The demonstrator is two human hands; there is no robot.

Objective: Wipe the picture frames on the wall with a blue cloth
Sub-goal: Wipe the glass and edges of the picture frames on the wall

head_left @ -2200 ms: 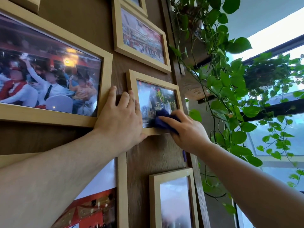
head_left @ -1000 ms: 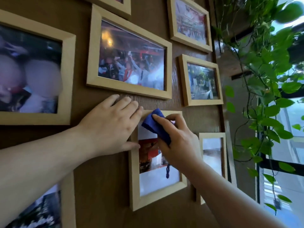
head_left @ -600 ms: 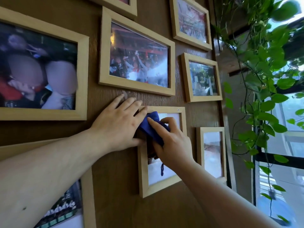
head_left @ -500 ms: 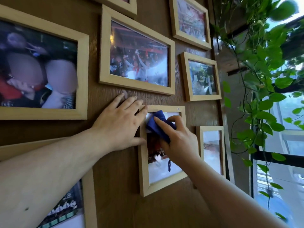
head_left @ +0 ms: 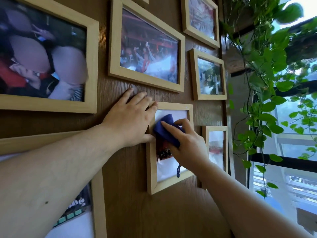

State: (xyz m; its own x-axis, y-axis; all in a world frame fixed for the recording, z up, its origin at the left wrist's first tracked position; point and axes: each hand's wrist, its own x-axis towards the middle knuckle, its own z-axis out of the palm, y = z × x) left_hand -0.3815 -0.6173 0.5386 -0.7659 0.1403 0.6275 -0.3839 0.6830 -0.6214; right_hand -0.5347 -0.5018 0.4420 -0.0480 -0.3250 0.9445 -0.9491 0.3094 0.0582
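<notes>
Several light wooden picture frames hang on a brown wood-grain wall. My right hand (head_left: 187,143) grips a bunched blue cloth (head_left: 167,128) and presses it on the glass of an upright frame (head_left: 151,169) low in the middle. A thin blue cord hangs from the cloth below my wrist. My left hand (head_left: 130,121) lies flat on the wall with straight fingers, its thumb and fingertips touching that frame's top left corner. Above hangs a wide frame (head_left: 147,47), and a large frame (head_left: 46,59) is at the left.
Smaller frames hang to the right: one at mid height (head_left: 208,75), one above it (head_left: 200,18), and a narrow one (head_left: 216,148) beside my right hand. A trailing green vine (head_left: 267,86) hangs in front of a bright window (head_left: 291,152) at the right.
My right hand has slid the cloth slightly down and right on the upright frame's glass. My left hand stays braced on the wall at the frame's corner. The view shifted a little.
</notes>
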